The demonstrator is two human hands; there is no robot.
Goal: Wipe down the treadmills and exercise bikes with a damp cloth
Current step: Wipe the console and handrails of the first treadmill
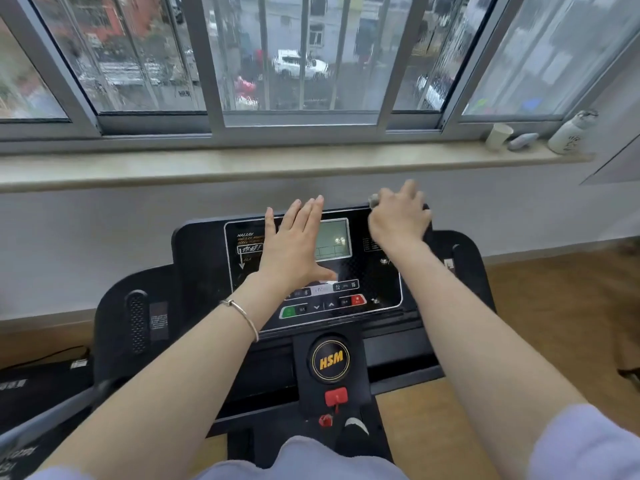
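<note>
Black treadmill console [381,282] is set below the windowsill [207,168]. Left hand [294,244] is laid flat on the panel, grip open, nothing held. Right hand [398,220] is curled at the console's top right corner, grip closed on a grey cloth [374,200], mostly hidden.

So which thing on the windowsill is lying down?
The small bluish-grey thing between the paper cup and the white bottle; those two stand upright.

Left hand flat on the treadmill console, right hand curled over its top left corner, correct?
No: the head view shows the right hand curled over the top right corner of the console. The left hand does lie flat on the console.
</note>
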